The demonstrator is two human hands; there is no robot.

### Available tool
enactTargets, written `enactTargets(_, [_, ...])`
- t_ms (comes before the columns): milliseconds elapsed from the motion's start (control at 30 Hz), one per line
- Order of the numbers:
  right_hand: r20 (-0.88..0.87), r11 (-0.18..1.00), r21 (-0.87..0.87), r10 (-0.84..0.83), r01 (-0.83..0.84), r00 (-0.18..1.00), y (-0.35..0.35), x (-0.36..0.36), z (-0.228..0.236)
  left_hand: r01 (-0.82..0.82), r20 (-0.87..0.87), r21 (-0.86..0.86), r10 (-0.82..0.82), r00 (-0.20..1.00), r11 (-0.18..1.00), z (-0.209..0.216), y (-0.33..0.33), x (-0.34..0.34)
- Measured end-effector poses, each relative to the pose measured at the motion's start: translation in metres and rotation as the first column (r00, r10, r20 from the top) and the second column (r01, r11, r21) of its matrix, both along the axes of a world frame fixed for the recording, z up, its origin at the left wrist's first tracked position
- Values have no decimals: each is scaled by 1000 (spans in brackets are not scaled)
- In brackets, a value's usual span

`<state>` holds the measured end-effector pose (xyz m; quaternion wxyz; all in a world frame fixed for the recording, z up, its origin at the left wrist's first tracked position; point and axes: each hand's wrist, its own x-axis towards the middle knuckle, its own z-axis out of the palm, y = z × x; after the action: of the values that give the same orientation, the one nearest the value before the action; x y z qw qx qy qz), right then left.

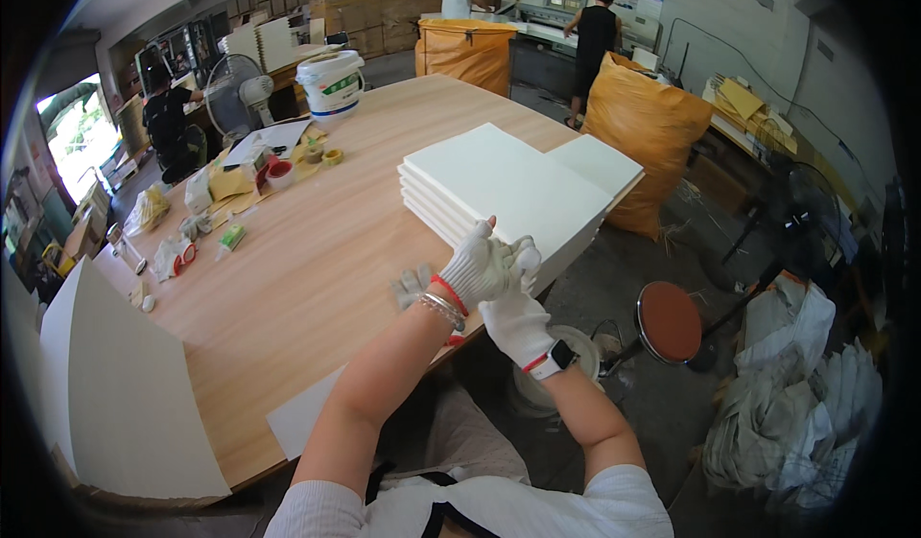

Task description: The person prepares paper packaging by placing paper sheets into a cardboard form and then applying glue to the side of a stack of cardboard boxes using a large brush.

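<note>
My left hand and my right hand, both in white knit gloves with red cuffs, meet over the table's near right edge. The left thumb points up, its tip bare; the other left fingers curl against the right hand. My right fingers are bent up into the left ones, closed, and their overlap hides what they grip. Just beyond the hands lies a stack of white boards, partly covered by them. A loose greyish glove rests on the wood-grain table beside my left wrist.
A curved white panel stands at the near left. Tape rolls, red-handled scissors and a white bucket are farther back. Orange sacks, a round red stool and a black fan stand right. Other people work behind.
</note>
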<state>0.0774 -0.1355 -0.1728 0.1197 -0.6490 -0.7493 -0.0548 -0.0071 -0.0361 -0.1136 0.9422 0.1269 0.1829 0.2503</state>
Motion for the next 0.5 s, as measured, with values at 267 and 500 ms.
enactTargets(267, [-162,936,352,30,30,986,-5,-6,-1,156,281,140,-190,941,978,-63,71,19])
enactTargets(500, [-190,991,37,-122,131,974,-12,-11,28,-409,-234,131,430,872,903,21,58,60])
